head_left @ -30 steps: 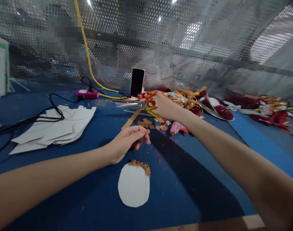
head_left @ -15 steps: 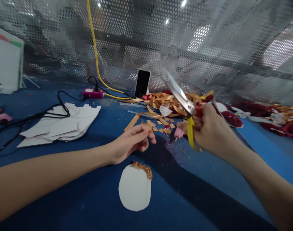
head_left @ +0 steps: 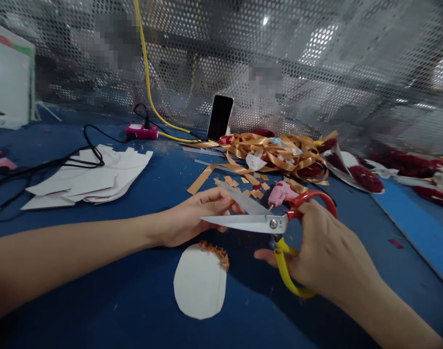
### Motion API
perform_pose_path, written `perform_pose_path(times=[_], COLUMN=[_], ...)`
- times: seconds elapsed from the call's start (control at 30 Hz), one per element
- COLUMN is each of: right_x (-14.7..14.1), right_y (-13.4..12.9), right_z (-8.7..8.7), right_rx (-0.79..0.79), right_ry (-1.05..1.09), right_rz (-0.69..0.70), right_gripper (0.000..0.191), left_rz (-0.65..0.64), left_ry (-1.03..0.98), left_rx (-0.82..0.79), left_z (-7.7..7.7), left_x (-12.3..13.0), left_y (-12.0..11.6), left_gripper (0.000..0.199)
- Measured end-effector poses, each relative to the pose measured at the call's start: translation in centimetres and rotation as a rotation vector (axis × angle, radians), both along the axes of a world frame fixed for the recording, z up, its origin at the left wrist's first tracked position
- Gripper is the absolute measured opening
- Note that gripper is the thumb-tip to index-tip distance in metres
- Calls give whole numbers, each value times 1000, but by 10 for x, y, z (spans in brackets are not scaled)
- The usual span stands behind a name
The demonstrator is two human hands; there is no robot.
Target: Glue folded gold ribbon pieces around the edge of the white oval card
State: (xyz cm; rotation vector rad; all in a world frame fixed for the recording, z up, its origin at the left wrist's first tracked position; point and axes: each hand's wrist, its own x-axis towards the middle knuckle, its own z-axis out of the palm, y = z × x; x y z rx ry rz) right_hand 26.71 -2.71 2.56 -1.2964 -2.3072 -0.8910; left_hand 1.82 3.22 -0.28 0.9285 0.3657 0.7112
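My right hand [head_left: 323, 247] grips a pair of scissors [head_left: 250, 224] with one red and one yellow handle, their blades spread. The blades reach across the fingers of my left hand [head_left: 203, 213], which are pinched together on a small piece of gold ribbon, mostly hidden now behind the upper blade. Below the left hand lies a rounded white card [head_left: 199, 286], its upper right edge trimmed with folded gold ribbon bits [head_left: 216, 252]. Small cut ribbon squares [head_left: 258, 194] are scattered beyond the fingers. A pink glue gun [head_left: 278, 193] lies just behind the scissors.
A tangle of gold ribbon [head_left: 279, 150] lies at the back, near a propped phone [head_left: 220, 118]. White card pieces [head_left: 94, 182] are stacked at left, crossed by a black cable [head_left: 67, 167]. A magenta power strip [head_left: 141, 131] and dark red pieces [head_left: 367, 178] are also there.
My right hand has brought the scissors down and left, their blades now spread level across my left fingers. The left hand stays nearly in place, still pinching.
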Motion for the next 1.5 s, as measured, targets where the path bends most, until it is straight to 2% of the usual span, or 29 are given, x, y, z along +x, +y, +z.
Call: perform_pose_path(times=[0.17, 0.37, 0.6, 0.87, 1.1, 1.5], right_x=[1, 0, -1, 3, 6, 2], right_y=[-4, -5, -8, -11, -14, -21], right_z=[-2, -3, -3, -7, -8, -9], right_rx=[-9, -18, -28, -49, -69, -189], right_ry=[-24, -23, -26, -4, -4, 56], right_rz=[-22, -44, -80, -130, -151, -238], right_gripper=[73, 69, 71, 56, 60, 51], left_rz=[-18, 9, 40, 39, 8, 7], left_ry=[-48, 18, 65, 146, 69, 77], left_rx=[37, 71, 89, 137, 164, 164], left_z=[-1, -6, -4, -4, -3, -4], left_x=[1, 2, 3, 2, 4, 3], left_y=[-1, -1, -2, -3, -3, -2], left_gripper=[28, 34, 40, 41, 36, 31])
